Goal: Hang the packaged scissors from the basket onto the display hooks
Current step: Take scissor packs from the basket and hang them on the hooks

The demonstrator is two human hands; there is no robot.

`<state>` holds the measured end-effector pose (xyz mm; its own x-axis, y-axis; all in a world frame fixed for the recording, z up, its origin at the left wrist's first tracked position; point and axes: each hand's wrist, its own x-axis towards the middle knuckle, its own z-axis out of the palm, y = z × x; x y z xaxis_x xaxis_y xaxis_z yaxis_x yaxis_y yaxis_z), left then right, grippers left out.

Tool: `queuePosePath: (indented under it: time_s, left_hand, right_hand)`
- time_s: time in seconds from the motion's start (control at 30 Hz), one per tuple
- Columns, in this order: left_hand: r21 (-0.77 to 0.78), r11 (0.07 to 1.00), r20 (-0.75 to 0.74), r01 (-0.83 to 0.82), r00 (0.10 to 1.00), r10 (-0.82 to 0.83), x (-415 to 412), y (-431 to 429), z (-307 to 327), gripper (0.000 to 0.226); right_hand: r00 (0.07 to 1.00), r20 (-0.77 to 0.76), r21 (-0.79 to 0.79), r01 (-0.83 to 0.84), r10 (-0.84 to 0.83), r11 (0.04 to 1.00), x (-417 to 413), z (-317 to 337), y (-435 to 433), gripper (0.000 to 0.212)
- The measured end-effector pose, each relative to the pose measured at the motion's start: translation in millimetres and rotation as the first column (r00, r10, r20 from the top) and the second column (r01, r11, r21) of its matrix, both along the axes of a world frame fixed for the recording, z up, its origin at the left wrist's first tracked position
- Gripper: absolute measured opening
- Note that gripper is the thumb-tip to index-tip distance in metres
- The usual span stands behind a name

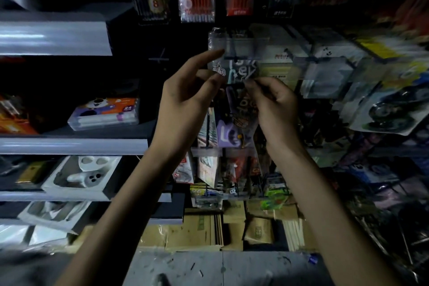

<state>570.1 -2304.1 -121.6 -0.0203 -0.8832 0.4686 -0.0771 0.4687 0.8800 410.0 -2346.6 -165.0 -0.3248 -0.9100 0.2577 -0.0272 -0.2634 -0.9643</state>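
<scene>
Up at a display hook (232, 46), pinched the packaged scissors (241, 72) by its edges, left hand (185, 100) and right hand (276, 102) both with fingers curled on it; seemingly not yet hung. Saw no basket; remainder unknowable.

We see the scissors pack (234, 72), a clear bag with white words and a purple shape inside (it looks blurry). It is upright, pinched between our left hand (183, 100) and right hand (276, 102).
</scene>
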Motion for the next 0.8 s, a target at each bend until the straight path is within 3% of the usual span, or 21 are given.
queuePosePath:
  time_s: [0.8]
  left_hand:
    - [-0.038, 0.998, 0.031, 0.056, 0.998, -0.054, 7.8, 2.2, -15.6, 0.045]
  right_hand:
    - [0.995, 0.081, 0.003, 0.061, -0.061, 0.998, 13.4, 2.2, -10.2, 0.013]
